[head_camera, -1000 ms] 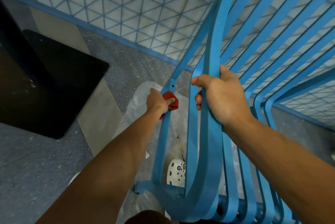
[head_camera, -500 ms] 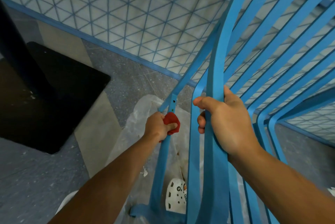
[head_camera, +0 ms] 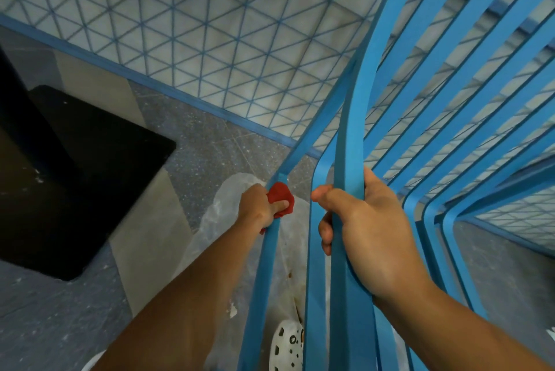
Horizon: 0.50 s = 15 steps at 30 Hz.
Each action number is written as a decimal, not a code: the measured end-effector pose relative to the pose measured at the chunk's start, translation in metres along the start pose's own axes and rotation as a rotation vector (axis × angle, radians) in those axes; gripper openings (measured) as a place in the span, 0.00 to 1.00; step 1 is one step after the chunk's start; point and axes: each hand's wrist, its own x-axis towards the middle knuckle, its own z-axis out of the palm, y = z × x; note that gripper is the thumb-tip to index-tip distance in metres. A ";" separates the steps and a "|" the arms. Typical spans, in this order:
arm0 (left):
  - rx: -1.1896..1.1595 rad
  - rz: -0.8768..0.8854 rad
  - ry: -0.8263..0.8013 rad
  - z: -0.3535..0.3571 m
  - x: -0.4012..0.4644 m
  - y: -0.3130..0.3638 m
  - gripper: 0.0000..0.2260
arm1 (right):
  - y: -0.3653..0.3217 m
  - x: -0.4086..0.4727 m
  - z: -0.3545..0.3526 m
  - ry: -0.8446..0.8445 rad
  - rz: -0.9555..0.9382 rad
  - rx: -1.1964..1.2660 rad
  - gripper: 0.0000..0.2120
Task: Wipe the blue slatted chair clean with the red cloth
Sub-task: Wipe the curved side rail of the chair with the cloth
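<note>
The blue slatted chair (head_camera: 357, 106) is tilted close in front of me, its slats fanning up to the right. My right hand (head_camera: 360, 220) grips one wide slat, thumb on the near side and fingers curled behind it. My left hand (head_camera: 259, 208) holds the small red cloth (head_camera: 280, 199) bunched around a thin outer bar of the chair, thumb pressing on the cloth. Part of the cloth is hidden behind the bar and my fingers.
A black square table base (head_camera: 75, 178) with its dark post stands on the speckled grey floor at left. A tiled wall with a blue skirting (head_camera: 210, 109) runs behind. Clear plastic sheet (head_camera: 216, 220) lies under the chair, and a white perforated shoe (head_camera: 288, 346) shows below.
The view has shifted and the chair sits lower in the frame. My left hand with the cloth has slid slightly along the thin bar; my right hand keeps its grip on the slat.
</note>
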 end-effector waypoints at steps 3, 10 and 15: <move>-0.055 0.008 -0.040 0.000 -0.024 -0.014 0.25 | 0.002 0.000 0.000 -0.002 -0.006 0.000 0.03; -0.070 -0.030 -0.018 0.008 -0.055 -0.037 0.24 | 0.004 0.002 0.000 -0.011 0.000 0.013 0.03; -0.131 0.004 0.051 0.011 -0.037 -0.020 0.21 | 0.004 0.002 0.001 -0.015 -0.002 0.049 0.03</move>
